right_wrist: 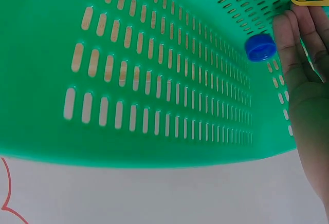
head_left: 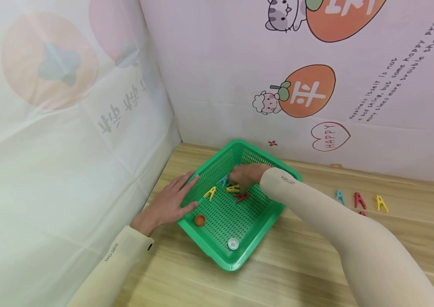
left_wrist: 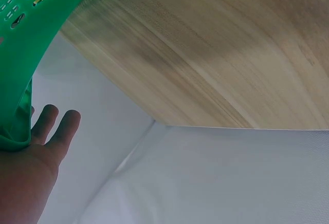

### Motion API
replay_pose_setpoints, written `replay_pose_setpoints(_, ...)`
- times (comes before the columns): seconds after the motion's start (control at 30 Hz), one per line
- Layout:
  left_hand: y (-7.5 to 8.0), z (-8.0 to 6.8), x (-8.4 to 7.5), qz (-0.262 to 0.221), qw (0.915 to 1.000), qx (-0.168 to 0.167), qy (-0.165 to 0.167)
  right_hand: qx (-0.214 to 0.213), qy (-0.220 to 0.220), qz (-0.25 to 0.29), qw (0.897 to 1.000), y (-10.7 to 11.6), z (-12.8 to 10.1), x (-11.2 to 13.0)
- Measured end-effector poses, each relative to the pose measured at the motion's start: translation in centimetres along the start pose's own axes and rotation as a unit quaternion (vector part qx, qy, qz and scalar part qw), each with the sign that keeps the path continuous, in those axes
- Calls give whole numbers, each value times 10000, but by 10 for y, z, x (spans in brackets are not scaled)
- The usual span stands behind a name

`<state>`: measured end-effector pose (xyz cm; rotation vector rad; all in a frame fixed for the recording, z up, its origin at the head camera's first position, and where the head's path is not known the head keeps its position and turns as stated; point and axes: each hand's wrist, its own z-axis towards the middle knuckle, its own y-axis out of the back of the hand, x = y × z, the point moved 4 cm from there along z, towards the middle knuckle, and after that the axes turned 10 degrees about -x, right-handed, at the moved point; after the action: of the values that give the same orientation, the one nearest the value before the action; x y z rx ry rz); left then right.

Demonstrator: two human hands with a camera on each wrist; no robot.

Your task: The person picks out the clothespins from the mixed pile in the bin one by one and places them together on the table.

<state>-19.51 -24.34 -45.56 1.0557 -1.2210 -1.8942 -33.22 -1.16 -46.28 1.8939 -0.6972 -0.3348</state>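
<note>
- The green basket (head_left: 210, 248) stands near the back left corner of the table (head_left: 286, 273), turned so one of its corners faces the front edge.
- The left hand (head_left: 168, 204) rests on the basket's left rim, fingers straight and its grip apart.
- The right hand (head_left: 248, 175) reaches down inside the basket, by a yellow peg (head_left: 233, 189) — whether its grip is clamped on that peg, I cannot tell.
- A light blue peg (head_left: 222, 181) and a red peg (head_left: 241, 197) lie close to that hand; a blue cap (right_wrist: 260, 48) sits just beside its fingers.
- Also in the basket: another yellow peg near the left wall, an orange cap (head_left: 200, 220) by the left corner and a white cap (head_left: 233, 244) at the front corner.
- Right of the basket, toward the table's back edge, lie more pegs (head_left: 359, 200) — light blue, red and yellow.
</note>
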Motion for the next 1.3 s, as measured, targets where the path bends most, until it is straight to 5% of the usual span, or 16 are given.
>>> replay_pose_setpoints(0.53,-3,0,2,-73,9999,53,137,-221,190,317,9991,10,-7,1)
replay_pose_setpoints(0.97,-2,-1,0,-98,9996,135,217,-1095,728,657,9891,41,-46,-6)
replay_pose_setpoints(1.3,0,0,-3,-129,9997,125,177,-1362,378,803,9867,52,-91,-28)
